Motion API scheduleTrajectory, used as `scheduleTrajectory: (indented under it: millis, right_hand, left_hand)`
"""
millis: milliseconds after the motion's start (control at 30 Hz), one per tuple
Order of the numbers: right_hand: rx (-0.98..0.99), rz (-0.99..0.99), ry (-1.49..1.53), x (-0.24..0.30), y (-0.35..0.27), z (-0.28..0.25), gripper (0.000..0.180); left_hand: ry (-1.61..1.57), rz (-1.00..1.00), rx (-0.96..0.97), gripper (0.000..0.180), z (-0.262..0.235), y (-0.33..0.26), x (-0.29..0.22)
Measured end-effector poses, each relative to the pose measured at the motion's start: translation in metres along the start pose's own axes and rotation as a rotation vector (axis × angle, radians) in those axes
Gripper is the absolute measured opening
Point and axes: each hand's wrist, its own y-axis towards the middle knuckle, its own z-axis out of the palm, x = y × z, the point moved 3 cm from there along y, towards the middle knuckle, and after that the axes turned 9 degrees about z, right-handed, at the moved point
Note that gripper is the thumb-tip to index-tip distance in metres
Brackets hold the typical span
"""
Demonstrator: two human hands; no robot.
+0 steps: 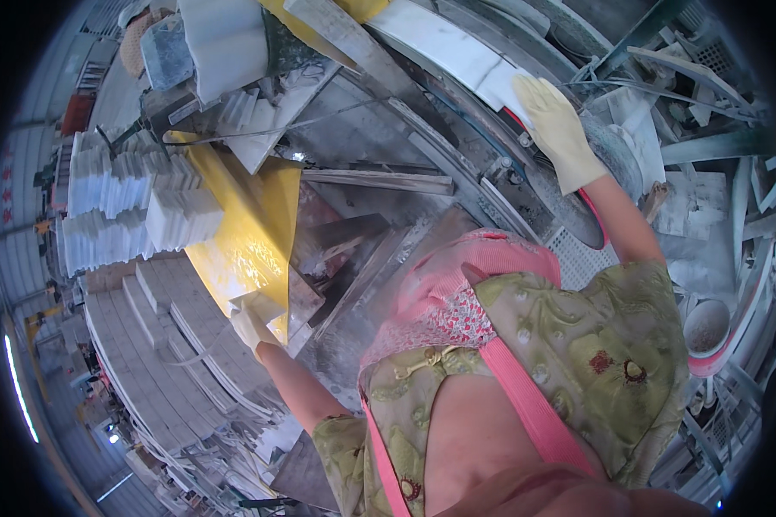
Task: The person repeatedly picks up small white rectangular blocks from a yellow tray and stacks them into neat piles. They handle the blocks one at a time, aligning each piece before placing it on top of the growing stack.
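Note:
My right hand [553,129], in a cream rubber glove, lies with fingers stretched over the near end of a long white stone strip [457,53]. A red edge shows just below that end. Away to the left, my left hand [248,331], also gloved, is closed on a small pale flat tile [260,307]. This tile is at the lower end of a wet, shiny yellow sheet [241,228]. The tile covers part of the left fingers.
Stacks of thin white tiles [112,185] stand left of the yellow sheet. Below them lie long grey stone strips [147,353]. Stone blocks [224,47] stand at the far left. Offcuts [698,202] and a white bucket [707,329] are at the right.

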Motion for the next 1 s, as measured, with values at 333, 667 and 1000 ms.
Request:
scheduleTrajectory:
  millis: [333,667,1000]
  right_hand:
    - [0.321,-0.055,-0.078,0.018,0.043,0.014,0.091]
    - [0.181,0.069,0.114,0.01,0.069,0.009,0.059]
    - [0.528,0.275,1.477,0.243,0.078,-0.024,0.05]
  left_hand:
    - [-0.186,0.002,-0.016,0.029,0.009,0.0,0.007]
    - [-0.054,-0.098,0.302,0.04,-0.014,0.024,0.023]
    - [-0.411,0.16,0.318,0.045,-0.034,0.013,0.017]
